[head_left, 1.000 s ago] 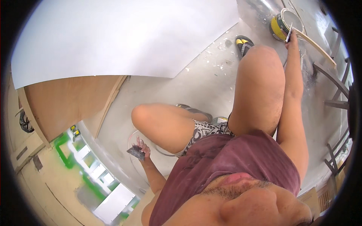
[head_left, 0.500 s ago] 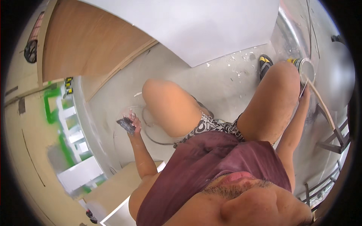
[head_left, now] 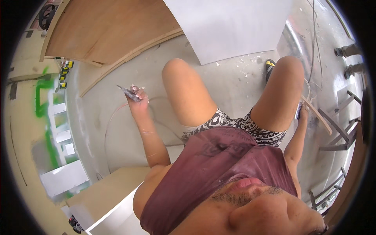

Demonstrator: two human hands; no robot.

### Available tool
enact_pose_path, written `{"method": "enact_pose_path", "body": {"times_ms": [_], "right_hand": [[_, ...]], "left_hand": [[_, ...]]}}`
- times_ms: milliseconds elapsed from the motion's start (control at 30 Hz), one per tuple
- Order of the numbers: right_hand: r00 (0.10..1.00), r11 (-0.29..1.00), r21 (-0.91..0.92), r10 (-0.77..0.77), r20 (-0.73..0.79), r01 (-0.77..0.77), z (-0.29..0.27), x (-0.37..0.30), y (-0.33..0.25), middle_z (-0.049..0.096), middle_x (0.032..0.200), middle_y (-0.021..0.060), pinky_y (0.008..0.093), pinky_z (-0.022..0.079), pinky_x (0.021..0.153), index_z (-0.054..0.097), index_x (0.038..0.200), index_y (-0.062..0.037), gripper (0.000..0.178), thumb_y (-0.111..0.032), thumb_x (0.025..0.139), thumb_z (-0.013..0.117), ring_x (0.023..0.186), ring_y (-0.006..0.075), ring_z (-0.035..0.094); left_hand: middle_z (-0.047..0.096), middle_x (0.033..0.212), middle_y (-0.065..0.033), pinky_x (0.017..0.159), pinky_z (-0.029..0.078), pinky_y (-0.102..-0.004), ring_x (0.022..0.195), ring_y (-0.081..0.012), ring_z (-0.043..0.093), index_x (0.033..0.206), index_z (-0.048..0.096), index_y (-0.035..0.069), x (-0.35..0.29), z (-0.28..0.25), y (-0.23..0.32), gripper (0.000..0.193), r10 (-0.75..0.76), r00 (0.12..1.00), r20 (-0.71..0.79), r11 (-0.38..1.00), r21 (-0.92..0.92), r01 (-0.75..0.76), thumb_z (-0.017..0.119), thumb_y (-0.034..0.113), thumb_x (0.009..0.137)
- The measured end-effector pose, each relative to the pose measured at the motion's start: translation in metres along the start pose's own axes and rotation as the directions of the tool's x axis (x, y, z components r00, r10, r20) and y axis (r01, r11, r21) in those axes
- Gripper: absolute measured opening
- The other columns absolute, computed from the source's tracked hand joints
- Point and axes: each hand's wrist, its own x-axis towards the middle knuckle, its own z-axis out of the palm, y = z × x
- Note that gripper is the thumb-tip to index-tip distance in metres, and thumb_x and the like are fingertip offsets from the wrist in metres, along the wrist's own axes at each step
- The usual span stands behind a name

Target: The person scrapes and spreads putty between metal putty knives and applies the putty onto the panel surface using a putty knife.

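My left hand (head_left: 138,96), its fingers whitened with smears, is closed round a dark flat piece (head_left: 127,92) with a thin pointed edge, raised left of my knee. Beside my right thigh, my right hand (head_left: 304,111) is closed on a thin blade-like tool (head_left: 298,112); its shape is only partly visible. Close by that hand, a long wooden stick (head_left: 318,116) slants down from a round can rim (head_left: 308,91). My right leg hides most of the can.
A white panel (head_left: 235,31) stands ahead, beside a brown wooden panel (head_left: 113,31). Dark metal frames (head_left: 340,137) stand at right, below another person's feet (head_left: 346,51). A hose (head_left: 106,137) loops over the floor at left. Behind my left arm is a box-like board (head_left: 105,192).
My left hand has risen and turned the dark piece edge-on. My right hand has drawn back from the can, nearer my body, with the tool. The view has shifted slightly.
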Motion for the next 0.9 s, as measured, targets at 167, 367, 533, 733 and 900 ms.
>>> {"method": "enact_pose_path", "body": {"times_ms": [167,367,533,733,900], "right_hand": [[0.970,0.948,0.214,0.242,-0.005,-0.235,-0.047,-0.057,0.000,0.064,0.111,0.0036,0.0276,0.050,0.062,0.059,0.125,-0.0078,0.066,-0.063,0.092,0.047,0.083,0.0122,0.060],[0.993,0.729,0.679,-0.119,0.006,0.083,-0.092,-0.192,-0.082,0.063,0.121,0.0075,0.0268,0.054,0.080,0.059,0.122,0.0001,0.046,-0.034,0.091,0.065,0.102,0.0137,0.063],[0.642,0.377,0.647,-0.731,-0.232,0.662,-0.031,-0.322,-0.213,0.065,0.112,0.0100,0.0270,0.051,0.077,0.060,0.121,0.0019,0.031,-0.008,0.091,0.062,0.095,0.0164,0.063],[0.552,0.452,0.635,-0.833,0.048,0.627,0.141,-0.428,-0.276,0.066,0.087,0.0022,0.0205,0.046,0.061,0.062,0.121,-0.0011,0.032,-0.017,0.093,0.064,0.068,0.0067,0.057],[0.412,0.557,0.663,-0.826,0.384,0.500,0.175,-0.437,-0.274,0.066,0.086,0.0012,0.0187,0.046,0.058,0.056,0.129,-0.0001,0.039,-0.012,0.092,0.064,0.067,0.0037,0.056]], "left_hand": [[0.066,0.084,-0.0104,0.048,0.042,-0.0265,0.059,-0.0166,0.054,0.097,0.062,0.000,-0.010,0.056,-0.037,0.032,0.052,0.987,0.150,0.998,-0.039,-0.046,0.058,0.032,0.094],[0.067,0.103,-0.0082,0.076,0.057,-0.0297,0.094,-0.0180,0.065,0.108,0.060,0.003,-0.049,0.128,-0.111,0.022,-0.084,0.974,0.210,0.979,0.200,0.041,0.062,0.017,0.093],[0.066,0.106,-0.0071,0.079,0.057,-0.0313,0.096,-0.0176,0.066,0.112,0.058,0.003,-0.076,0.156,-0.162,0.021,-0.305,0.894,0.329,0.938,0.266,0.222,0.061,0.011,0.092],[0.066,0.102,-0.0058,0.073,0.057,-0.0305,0.088,-0.0175,0.067,0.108,0.058,0.005,-0.081,0.168,-0.202,0.017,-0.380,0.837,0.393,0.896,0.382,0.227,0.061,0.011,0.092],[0.067,0.094,-0.0060,0.065,0.054,-0.0279,0.080,-0.0151,0.065,0.107,0.059,0.004,-0.066,0.161,-0.198,0.018,-0.209,0.937,0.281,0.826,0.564,0.016,0.065,0.010,0.090]]}}
